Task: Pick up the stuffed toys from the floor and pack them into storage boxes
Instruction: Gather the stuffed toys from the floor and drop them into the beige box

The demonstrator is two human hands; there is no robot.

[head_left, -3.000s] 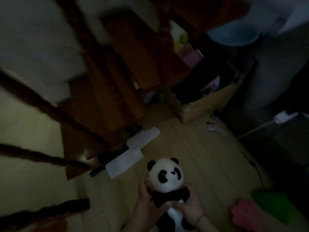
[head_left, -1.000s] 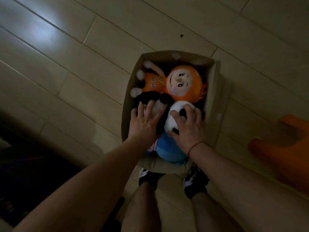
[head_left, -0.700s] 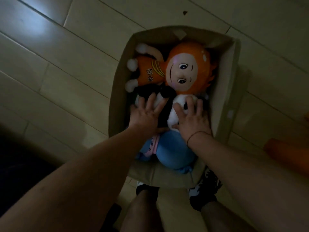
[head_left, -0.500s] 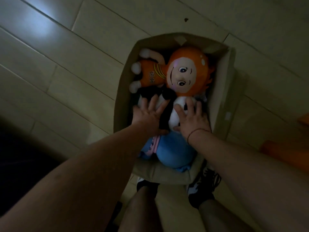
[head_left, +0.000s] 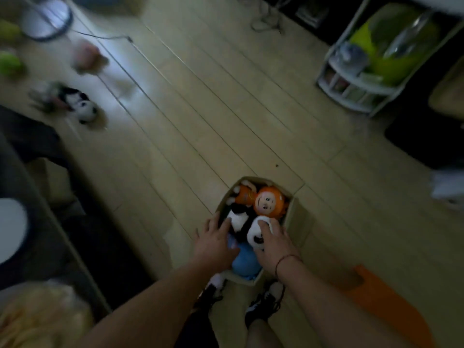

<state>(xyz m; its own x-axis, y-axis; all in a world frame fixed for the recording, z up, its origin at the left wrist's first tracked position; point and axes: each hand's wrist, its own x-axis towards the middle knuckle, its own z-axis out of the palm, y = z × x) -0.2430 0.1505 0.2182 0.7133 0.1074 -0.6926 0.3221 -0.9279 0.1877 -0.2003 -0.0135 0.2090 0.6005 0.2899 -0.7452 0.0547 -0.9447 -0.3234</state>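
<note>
The pale plank floor (head_left: 251, 116) fills most of your view, dimly lit, with a bright patch of glare toward the upper left. At the upper right stands a white shelf rack (head_left: 356, 81) holding a yellow-green bundle; what the bundle is cannot be told. At the lower right lies a flat orange object (head_left: 386, 305), blurred. A dark cable (head_left: 105, 37) runs across the floor at the upper left toward a round white base (head_left: 45, 16).

Just in front of your shoes (head_left: 263, 305) sits the cardboard box (head_left: 296, 222), its flaps open. Packed in it, from the far end to the near end, are an orange-headed doll (head_left: 267, 203), a panda plush (head_left: 251, 229) lying across the middle, and a blue plush (head_left: 244, 263) at the near end.

Your left hand (head_left: 213, 243) lies flat at the left edge of the box, fingers straight and slightly spread, fingertips on the panda's dark body. Your right hand (head_left: 275, 243) rests on the panda's white head, fingers laid over it and only lightly curved; you are pressing rather than gripping. A thin cord bracelet (head_left: 286, 259) circles your right wrist.

Well apart, on the floor at the far left, lie a second panda plush (head_left: 82, 106), a pinkish toy (head_left: 86, 55) beyond it, and a green toy (head_left: 10, 64) at the edge, all blurred.
</note>
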